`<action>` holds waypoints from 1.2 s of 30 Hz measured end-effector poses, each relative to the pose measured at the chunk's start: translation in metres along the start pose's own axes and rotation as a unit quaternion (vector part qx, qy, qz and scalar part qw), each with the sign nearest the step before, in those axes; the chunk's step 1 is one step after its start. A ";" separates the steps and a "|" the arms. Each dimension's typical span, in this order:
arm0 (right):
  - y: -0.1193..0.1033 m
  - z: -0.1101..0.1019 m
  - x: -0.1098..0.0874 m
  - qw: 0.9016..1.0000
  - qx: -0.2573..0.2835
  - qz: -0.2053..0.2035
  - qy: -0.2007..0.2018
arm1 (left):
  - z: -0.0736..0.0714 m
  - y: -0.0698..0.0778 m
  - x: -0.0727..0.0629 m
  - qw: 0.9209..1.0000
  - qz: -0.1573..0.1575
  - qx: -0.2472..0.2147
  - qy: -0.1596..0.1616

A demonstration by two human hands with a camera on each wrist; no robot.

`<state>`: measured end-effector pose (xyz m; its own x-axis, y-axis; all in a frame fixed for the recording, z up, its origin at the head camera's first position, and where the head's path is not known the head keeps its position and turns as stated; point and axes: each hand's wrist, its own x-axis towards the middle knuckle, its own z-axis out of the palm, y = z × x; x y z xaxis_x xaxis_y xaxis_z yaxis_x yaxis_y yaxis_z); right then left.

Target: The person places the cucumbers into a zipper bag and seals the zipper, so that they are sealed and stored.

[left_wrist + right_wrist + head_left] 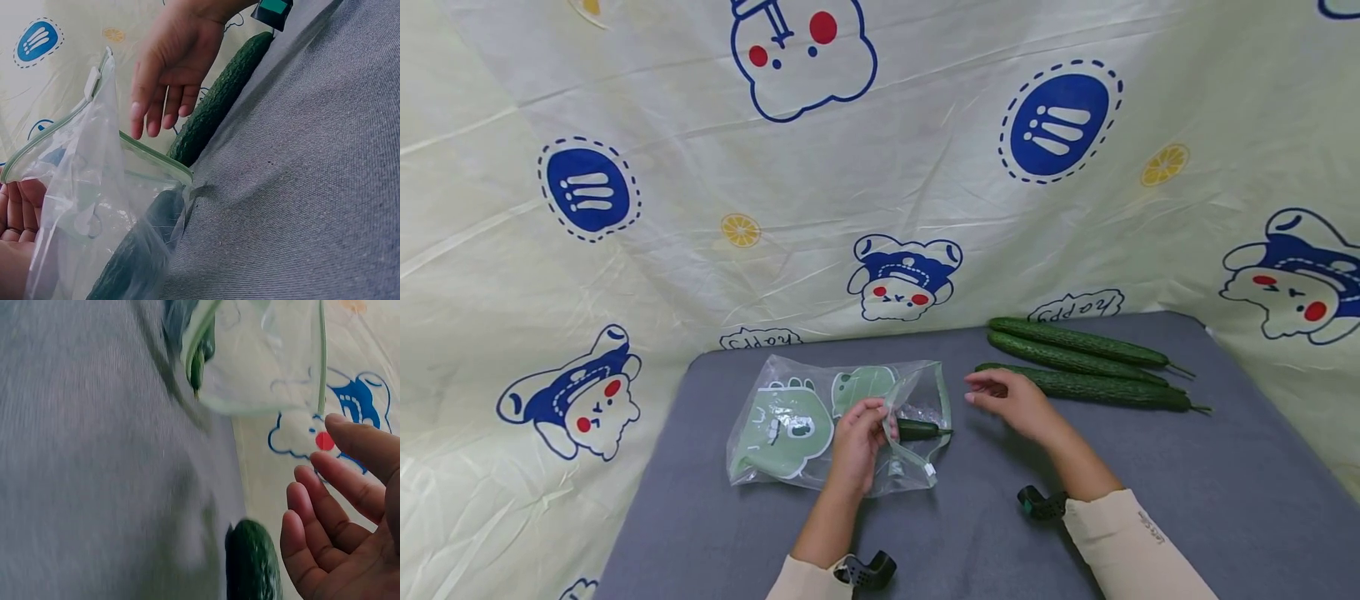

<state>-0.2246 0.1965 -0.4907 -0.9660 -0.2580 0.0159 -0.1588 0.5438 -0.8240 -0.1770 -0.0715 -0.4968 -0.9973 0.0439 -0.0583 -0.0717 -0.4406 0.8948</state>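
My left hand (853, 450) grips the near side of a clear zip bag (790, 429) at its mouth. The bag lies on its side, printed with green cartoon shapes and edged in pale green. Inside it is a cucumber (917, 430), its stem end pointing out through the opening to the right. My right hand (1018, 404) hovers right of the mouth, fingers loosely bent and apart, holding nothing. Just behind that hand lies the nearest loose cucumber (1105, 388); its blunt end (252, 562) shows below the fingers in the right wrist view.
Two more cucumbers, a rear one (1075, 337) and a middle one (1078, 357), lie at the back right, stems to the right. Grey cloth (700, 533) covers the table. A pale printed curtain (925, 192) hangs along the back and sides.
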 end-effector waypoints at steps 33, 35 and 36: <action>0.055 -0.084 -0.033 0.992 -0.069 0.084 0.061 | -0.001 -0.001 0.000 1.000 0.000 0.006 0.011; 0.059 -0.091 -0.037 0.991 -0.079 0.088 0.058 | -0.001 -0.002 0.000 1.000 0.000 0.006 0.011; 0.062 -0.094 -0.039 0.991 -0.085 0.090 0.057 | -0.001 -0.002 0.000 1.000 -0.001 0.006 0.011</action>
<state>-0.2157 0.3149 -0.4890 -0.9970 -0.0591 -0.0504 -0.0056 0.7017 -0.7124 -0.1771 -0.0716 -0.4986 -0.9973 0.0244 -0.0697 -0.0735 -0.4293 0.9001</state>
